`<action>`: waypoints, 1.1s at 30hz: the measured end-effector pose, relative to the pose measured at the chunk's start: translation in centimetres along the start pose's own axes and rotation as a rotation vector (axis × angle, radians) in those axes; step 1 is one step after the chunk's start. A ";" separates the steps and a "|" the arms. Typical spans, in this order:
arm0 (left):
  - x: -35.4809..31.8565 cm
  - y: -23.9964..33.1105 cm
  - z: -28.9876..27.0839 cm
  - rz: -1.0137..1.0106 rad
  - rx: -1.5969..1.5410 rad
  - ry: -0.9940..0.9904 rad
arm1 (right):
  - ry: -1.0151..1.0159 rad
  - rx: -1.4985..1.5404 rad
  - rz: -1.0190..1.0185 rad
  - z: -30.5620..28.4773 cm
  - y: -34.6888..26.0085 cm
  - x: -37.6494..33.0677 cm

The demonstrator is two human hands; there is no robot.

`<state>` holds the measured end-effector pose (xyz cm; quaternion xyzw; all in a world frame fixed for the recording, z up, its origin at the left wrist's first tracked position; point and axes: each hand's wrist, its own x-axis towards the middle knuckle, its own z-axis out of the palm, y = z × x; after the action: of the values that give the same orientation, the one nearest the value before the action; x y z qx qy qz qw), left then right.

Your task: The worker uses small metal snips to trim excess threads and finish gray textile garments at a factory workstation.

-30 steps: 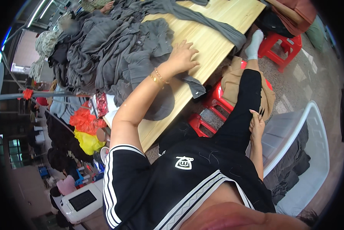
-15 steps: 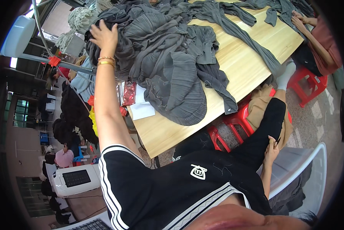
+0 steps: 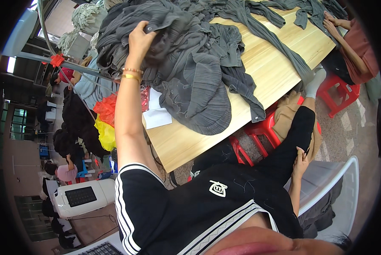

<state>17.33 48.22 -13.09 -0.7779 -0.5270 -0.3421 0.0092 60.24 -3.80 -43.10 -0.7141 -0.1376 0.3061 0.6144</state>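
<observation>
A large heap of dark grey ribbed knit garments (image 3: pixel 194 89) covers the table's near left part. My left hand (image 3: pixel 140 39) reaches into the top of this heap, its thumb and fingers closed on the edge of a grey garment (image 3: pixel 167 21) that has a button on it. The cloth just under that hand is blurred by motion. Down at the right, my right hand (image 3: pixel 300 163) rests against my black trouser leg (image 3: pixel 293 136) with its fingers curled in. Whatever those fingers hold, if anything, is hidden.
More grey garments lie along the wooden table (image 3: pixel 177 148). White paper (image 3: pixel 157 118) sits by its left edge, near red and yellow bags (image 3: pixel 106 134). A red stool (image 3: pixel 338 95) stands near another person's arms (image 3: pixel 347 51). A white bin (image 3: pixel 347 182) with dark cloth is beside me.
My left hand has moved right across the heap and gone from spread fingers to gripping a garment's edge, which is now lifted and turned. My right hand has stayed on the leg.
</observation>
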 end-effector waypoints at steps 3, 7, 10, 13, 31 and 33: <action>-4.5 4.6 -0.6 0.114 -0.219 -0.054 | -0.028 0.017 0.021 0.1 -1.1 -0.5; -11.1 9.4 -1.8 0.154 -0.303 -0.159 | -0.025 0.003 -0.009 0.3 -0.9 -0.4; -15.6 11.1 -1.3 0.221 -0.431 -0.174 | -0.010 -0.038 -0.012 0.6 -1.4 -0.6; -20.0 13.2 -2.3 0.250 -0.338 -0.270 | -0.034 -0.033 -0.019 0.6 -0.7 -0.3; -22.1 16.2 -10.0 0.107 -0.890 -0.568 | -0.025 -0.057 -0.043 0.7 -1.2 -1.0; -22.7 15.3 -10.1 0.239 -1.068 -0.433 | -0.026 -0.039 -0.035 0.5 -0.9 -0.8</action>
<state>19.87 19.15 -12.33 -0.7809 -0.1803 -0.3901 -0.4532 59.44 -3.72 -42.06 -0.7195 -0.1638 0.3017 0.6037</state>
